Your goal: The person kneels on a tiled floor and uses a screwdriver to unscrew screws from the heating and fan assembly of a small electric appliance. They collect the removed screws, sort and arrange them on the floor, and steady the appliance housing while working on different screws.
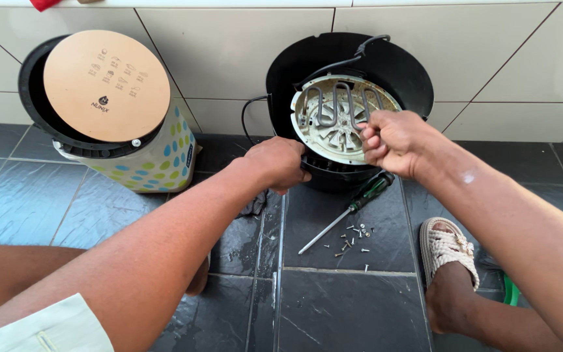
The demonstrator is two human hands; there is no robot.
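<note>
A black appliance housing (395,72) leans against the tiled wall with a round metal plate (337,127) inside it, carrying a coiled heating element (333,101) and a fan. My left hand (275,163) grips the lower left rim of the black base. My right hand (389,140) pinches the right edge of the metal plate. A black cable (343,62) runs over the top of the plate.
A screwdriver (350,208) with a green and black handle lies on the dark slate floor beside several loose screws (353,241). A dotted cylindrical body (158,156) with a tan round base panel (105,85) lies at left. My sandalled foot (447,251) rests at right.
</note>
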